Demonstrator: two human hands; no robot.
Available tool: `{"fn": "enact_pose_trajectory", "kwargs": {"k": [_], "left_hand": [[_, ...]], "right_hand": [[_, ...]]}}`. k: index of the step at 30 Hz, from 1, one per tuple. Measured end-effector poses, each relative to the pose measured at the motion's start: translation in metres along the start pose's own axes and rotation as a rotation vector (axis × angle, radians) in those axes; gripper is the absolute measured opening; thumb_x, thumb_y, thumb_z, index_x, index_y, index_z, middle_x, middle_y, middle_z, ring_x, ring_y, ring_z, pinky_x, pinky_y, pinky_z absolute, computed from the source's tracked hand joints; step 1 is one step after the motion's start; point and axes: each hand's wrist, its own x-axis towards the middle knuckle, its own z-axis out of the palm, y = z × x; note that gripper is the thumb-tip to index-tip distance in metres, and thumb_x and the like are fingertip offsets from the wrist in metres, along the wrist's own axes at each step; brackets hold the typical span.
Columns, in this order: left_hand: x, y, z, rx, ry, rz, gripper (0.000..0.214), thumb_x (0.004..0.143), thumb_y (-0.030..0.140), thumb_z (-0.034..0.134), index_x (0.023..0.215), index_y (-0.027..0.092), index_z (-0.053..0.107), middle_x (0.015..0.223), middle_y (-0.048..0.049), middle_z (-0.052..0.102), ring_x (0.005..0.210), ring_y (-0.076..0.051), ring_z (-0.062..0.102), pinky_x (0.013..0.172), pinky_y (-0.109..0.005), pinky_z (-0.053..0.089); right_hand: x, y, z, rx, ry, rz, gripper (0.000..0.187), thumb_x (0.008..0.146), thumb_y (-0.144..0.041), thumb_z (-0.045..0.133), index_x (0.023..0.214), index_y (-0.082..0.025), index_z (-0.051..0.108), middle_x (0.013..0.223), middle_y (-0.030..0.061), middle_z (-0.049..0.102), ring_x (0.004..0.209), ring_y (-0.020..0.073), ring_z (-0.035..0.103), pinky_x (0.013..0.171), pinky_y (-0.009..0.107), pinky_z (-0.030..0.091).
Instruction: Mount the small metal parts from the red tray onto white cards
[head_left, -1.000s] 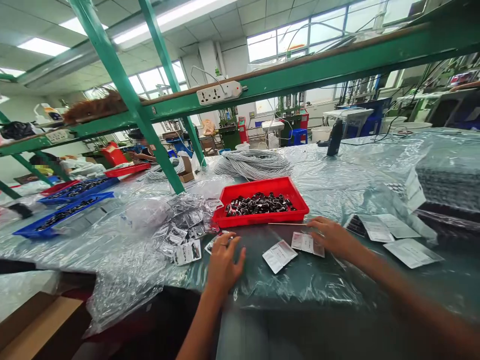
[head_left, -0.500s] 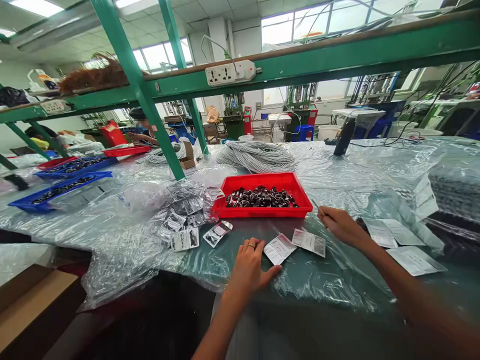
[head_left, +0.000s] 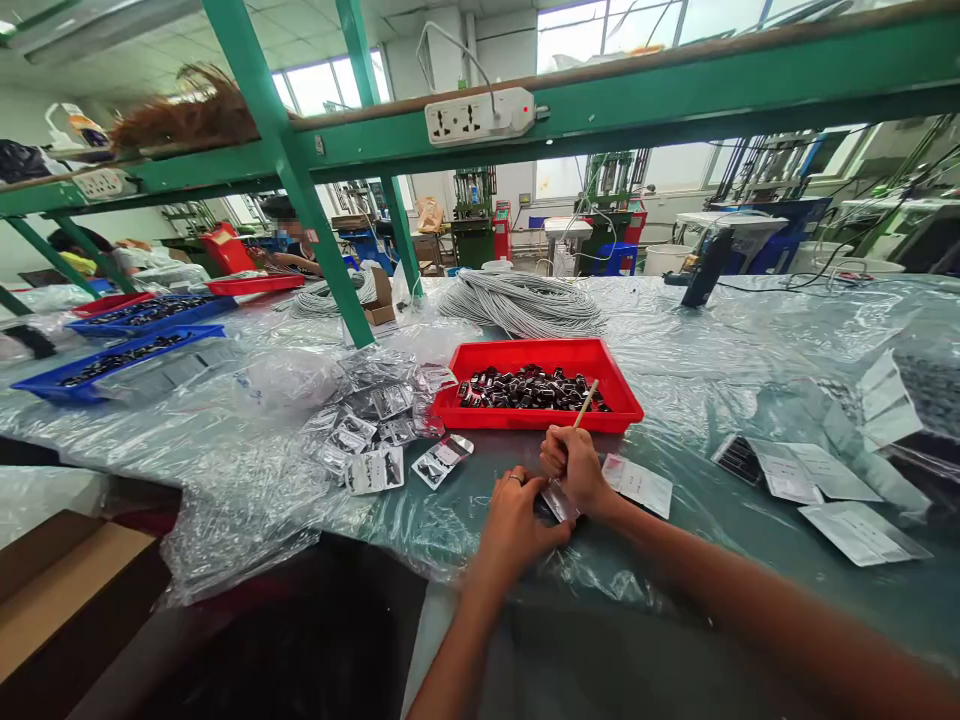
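One stick [head_left: 586, 402] in one hand [head_left: 577, 472]

half-covered packet [head_left: 556, 503], under the right hand [head_left: 577, 466]: nothing legible
near packet [head_left: 639, 485], right of the grip: unreadable print
loose packet [head_left: 442, 460], left of the grip: unreadable marks
flat packets [head_left: 864, 532], farther right: illegible print

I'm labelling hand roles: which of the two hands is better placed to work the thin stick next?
Probably the right hand: it grips the thin stick, its fist over a small flat pouch, while the left hand lies at that pouch's left side.
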Motion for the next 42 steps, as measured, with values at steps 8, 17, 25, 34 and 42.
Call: {"fn": "enact_pose_trajectory", "kwargs": {"k": [8,17,25,34,42], "left_hand": [[0.002,0.000,-0.001,0.010,-0.023,0.010,0.028,0.066,0.033,0.077,0.089,0.018,0.071,0.094,-0.0072,0.064,0.094,-0.026,0.061,0.087,-0.039,0.049],[-0.002,0.012,-0.004,0.168,-0.055,0.000,0.049,0.075,0.044,0.072,0.114,0.016,0.065,0.113,-0.0139,0.061,0.109,-0.033,0.058,0.094,-0.047,0.045],[0.005,0.024,0.010,0.150,-0.039,-0.007,0.044,0.078,0.046,0.071,0.111,0.018,0.063,0.114,-0.0125,0.061,0.111,-0.033,0.057,0.092,-0.046,0.045],[0.009,0.019,0.007,0.107,-0.056,-0.037,0.029,0.078,0.036,0.072,0.100,0.017,0.066,0.108,-0.0112,0.062,0.107,-0.031,0.059,0.090,-0.043,0.045],[0.009,0.012,0.006,0.072,-0.078,0.002,0.042,0.076,0.037,0.074,0.111,0.017,0.066,0.111,-0.0124,0.061,0.106,-0.031,0.059,0.094,-0.046,0.044]], "right_hand": [[-0.016,0.006,-0.001,-0.021,-0.063,0.079,0.046,0.073,-0.040,0.059,0.042,-0.024,0.029,0.038,-0.0092,0.020,0.034,0.0046,0.016,0.037,0.024,0.011],[-0.006,-0.029,-0.025,0.030,-0.137,0.135,0.045,0.074,-0.036,0.059,0.043,-0.023,0.030,0.040,-0.0097,0.018,0.036,0.0047,0.012,0.038,0.024,0.011],[0.002,-0.011,-0.023,0.010,-0.013,0.014,0.046,0.074,-0.038,0.062,0.043,-0.022,0.032,0.040,-0.0090,0.020,0.036,0.0050,0.014,0.038,0.023,0.012],[-0.010,-0.014,-0.020,-0.081,-0.128,0.184,0.043,0.074,-0.039,0.058,0.043,-0.024,0.032,0.038,-0.0090,0.022,0.033,0.0048,0.016,0.037,0.024,0.009],[-0.010,-0.018,-0.020,-0.003,-0.071,0.030,0.044,0.074,-0.039,0.061,0.044,-0.023,0.032,0.040,-0.0097,0.022,0.035,0.0037,0.016,0.038,0.024,0.011]]}}
